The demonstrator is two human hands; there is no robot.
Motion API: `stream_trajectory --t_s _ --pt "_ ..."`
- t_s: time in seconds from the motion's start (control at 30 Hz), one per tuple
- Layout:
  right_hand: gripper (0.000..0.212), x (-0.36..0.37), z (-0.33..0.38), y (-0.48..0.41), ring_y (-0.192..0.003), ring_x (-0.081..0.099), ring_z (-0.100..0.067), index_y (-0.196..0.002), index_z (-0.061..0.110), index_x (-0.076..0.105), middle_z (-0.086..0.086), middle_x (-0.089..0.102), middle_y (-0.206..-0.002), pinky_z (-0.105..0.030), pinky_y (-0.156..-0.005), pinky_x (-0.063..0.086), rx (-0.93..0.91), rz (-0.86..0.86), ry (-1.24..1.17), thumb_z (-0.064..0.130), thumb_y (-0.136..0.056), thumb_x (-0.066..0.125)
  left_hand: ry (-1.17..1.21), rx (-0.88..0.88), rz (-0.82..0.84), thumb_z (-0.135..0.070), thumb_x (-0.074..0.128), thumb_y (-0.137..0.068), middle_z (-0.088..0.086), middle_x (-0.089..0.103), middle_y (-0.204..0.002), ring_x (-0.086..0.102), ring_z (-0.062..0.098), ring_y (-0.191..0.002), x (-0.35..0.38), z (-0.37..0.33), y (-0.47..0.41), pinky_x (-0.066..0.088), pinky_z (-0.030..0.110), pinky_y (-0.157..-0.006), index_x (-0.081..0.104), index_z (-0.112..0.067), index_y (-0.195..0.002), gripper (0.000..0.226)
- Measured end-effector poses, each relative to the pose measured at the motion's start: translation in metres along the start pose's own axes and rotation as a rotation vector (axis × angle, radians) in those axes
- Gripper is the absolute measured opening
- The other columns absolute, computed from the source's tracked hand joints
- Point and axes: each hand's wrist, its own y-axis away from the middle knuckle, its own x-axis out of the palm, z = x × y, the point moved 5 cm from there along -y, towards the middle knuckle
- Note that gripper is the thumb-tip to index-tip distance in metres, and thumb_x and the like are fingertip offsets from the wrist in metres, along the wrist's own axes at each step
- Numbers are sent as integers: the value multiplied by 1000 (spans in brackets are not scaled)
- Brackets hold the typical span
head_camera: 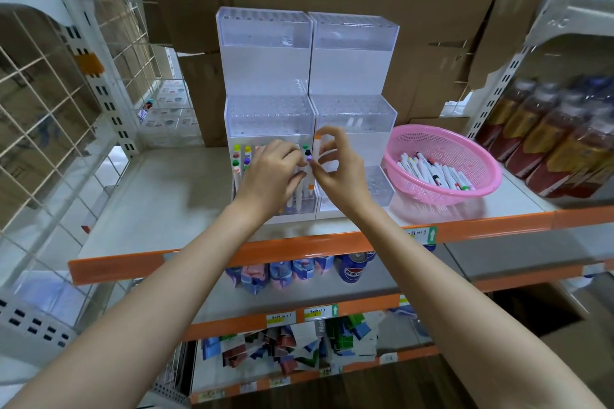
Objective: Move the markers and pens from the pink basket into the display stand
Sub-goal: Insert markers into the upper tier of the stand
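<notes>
The right grip (335, 163) pinches an orange-capped marker (318, 151) upright over the stand (270, 116). Just left, the left grip (272, 169) closes on a marker there; the basket (442, 163) sits well right.

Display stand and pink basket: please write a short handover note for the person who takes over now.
Right hand: holds an orange-capped marker upright over the display stand.
Left hand: fingers at markers in the stand's left front tier; grip unclear.
Done: some markers stand in that tier.
Left: many markers lie in the pink basket; upper tiers nearly empty.
</notes>
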Motion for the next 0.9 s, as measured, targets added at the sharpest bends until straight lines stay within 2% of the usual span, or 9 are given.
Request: stream_trajectory --t_s 0.2,0.37,0.5,0.57,0.77,0.9 --pt "42 1 -2 3 -75 64 -7 -119 19 49 1 61 -86 -19 -61 51 13 16 -19 5 -84 68 -29 -42 63 -17 71 -81 7 66 -109 61 30 -105 1 5 12 45 51 -93 64 -12 -102 23" --pt "43 6 -6 6 -75 64 -10 -119 20 51 -2 62 -91 -28 -64 55 13 32 6 1 -83 65 -83 -14 86 -19 68 -84 4 63 -125 58 25 -116 0 9 17 37 45 -103 65 -16 -117 34" --pt "41 6 -5 8 -75 63 -11 -116 19 52 -3 60 -91 -17 -61 51 12 18 -10 -1 -83 64 -123 3 134 -20 65 -88 8 55 -137 51 26 -126 1 16 26 32 47 -109 58 -20 -130 43" --pt "40 6 -4 8 -75 64 -13 -116 18 52 -4 60 -91 -16 -60 51 17 23 -12 -1 -83 65 -125 4 162 -20 61 -90 8 52 -140 48 27 -129 2 19 28 29 46 -111 55 -22 -134 44" --pt "34 12 -10 17 -72 62 -19 -111 19 53 -6 58 -87 -27 -61 53 35 98 53 -1 -84 61 -119 -19 171 -23 47 -90 8 54 -138 49 27 -128 3 19 28 31 45 -109 54 -23 -134 45" --pt "33 10 -11 17 -68 61 -20 -107 17 52 -1 54 -77 -34 -63 55 40 96 82 0 -81 64 -106 -21 180 -29 36 -91 7 54 -138 50 25 -128 4 20 29 31 44 -108 54 -24 -134 47"
